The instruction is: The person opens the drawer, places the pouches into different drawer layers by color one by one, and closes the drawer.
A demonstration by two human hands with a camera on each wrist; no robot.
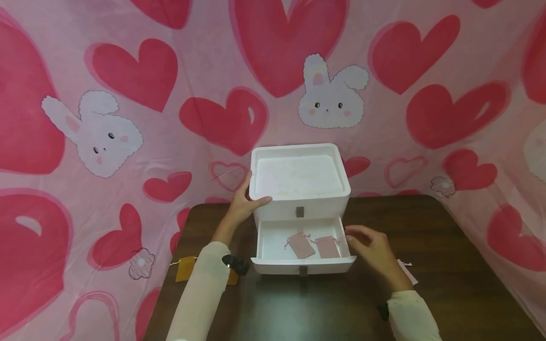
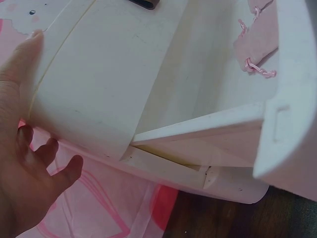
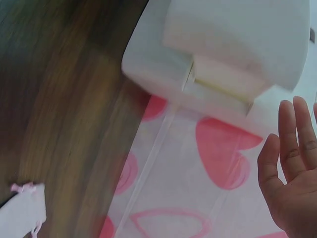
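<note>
A white two-drawer box (image 1: 300, 208) stands on the table with its lower drawer (image 1: 273, 261) pulled out. Two pink drawstring pouches (image 1: 302, 245) lie flat inside that drawer. My left hand (image 1: 244, 204) rests against the upper left corner of the box, thumb over the front edge. In the left wrist view its fingers (image 2: 64, 176) are spread loosely beside the box's side. My right hand (image 1: 373, 246) is beside the drawer's right wall, its fingertips close to it; whether they touch cannot be told. In the right wrist view those fingers (image 3: 289, 131) are extended and hold nothing.
A mustard-yellow pouch (image 1: 186, 269) lies on the table at the left, with another yellow piece (image 1: 232, 277) partly behind the left wrist. A pale pink pouch (image 1: 408, 272) lies right of the right forearm. Heart-patterned cloth (image 1: 273, 113) hangs behind the dark wooden table (image 1: 448, 265).
</note>
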